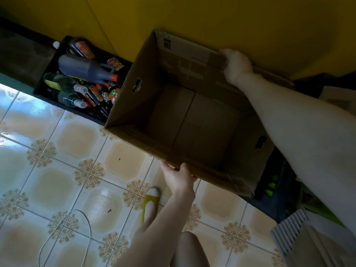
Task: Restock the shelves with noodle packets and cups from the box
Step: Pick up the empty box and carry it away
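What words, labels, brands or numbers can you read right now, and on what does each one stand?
No text can be read in this view.
Cardboard box: a sticker and faint printed patches on its far inner wall, all too blurred to read.
Bottles in the black crate: red, orange and yellow labels, too small and blurred to read.

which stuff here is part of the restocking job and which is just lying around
Job in hand:
- cardboard box, nothing visible inside
- left hand, gripping its near rim
- right hand, gripping its far rim

Just lying about:
- black crate beside the box
- bottles in that crate
- white cable on the floor tiles
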